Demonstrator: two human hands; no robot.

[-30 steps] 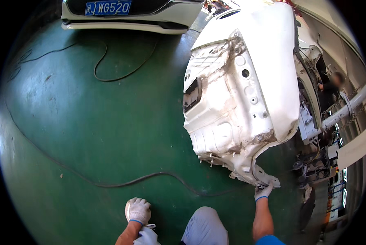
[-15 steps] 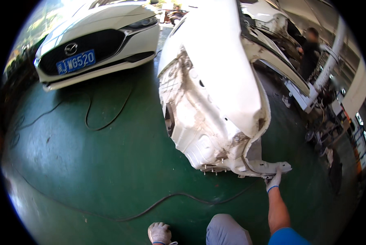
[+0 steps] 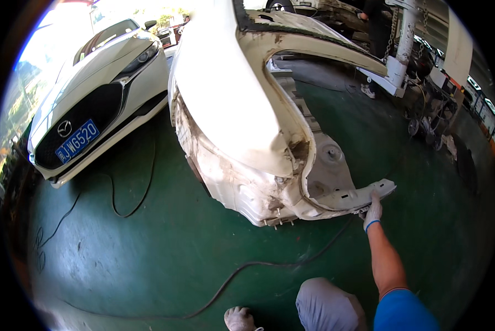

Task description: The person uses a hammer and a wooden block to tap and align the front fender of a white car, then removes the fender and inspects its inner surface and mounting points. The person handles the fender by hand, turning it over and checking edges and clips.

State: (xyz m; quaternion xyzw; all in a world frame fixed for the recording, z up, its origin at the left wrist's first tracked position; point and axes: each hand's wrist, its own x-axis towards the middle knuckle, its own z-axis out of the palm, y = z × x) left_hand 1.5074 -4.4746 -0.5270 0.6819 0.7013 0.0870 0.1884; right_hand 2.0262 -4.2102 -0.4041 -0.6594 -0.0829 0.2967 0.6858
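A large white car quarter panel (image 3: 225, 110), cut from a body, stands on the floor in front of me. Dirt and bare patches mark its lower inner side, and several studs stick out at its near edge. My right hand (image 3: 373, 211), in a whitish work glove, is closed around the narrow flange (image 3: 363, 194) that juts out at the panel's near right end. Low in view, next to my grey-trousered knee (image 3: 327, 303), is my gloved left hand (image 3: 239, 319). Its fingers look curled in, with nothing visible in them and the palm hidden.
A white car (image 3: 93, 105) stands at the left. A dark hose (image 3: 231, 276) winds over the green floor (image 3: 137, 259) between me and the panel. Far right are a white post with chains (image 3: 404, 41), wheeled equipment (image 3: 426, 118) and a person in dark clothes (image 3: 375, 27).
The view has swung and tilted. The panel appears turned, showing more of its wheel-arch side and inner floor piece. My right hand stays on the flange; my left hand sits lower in view.
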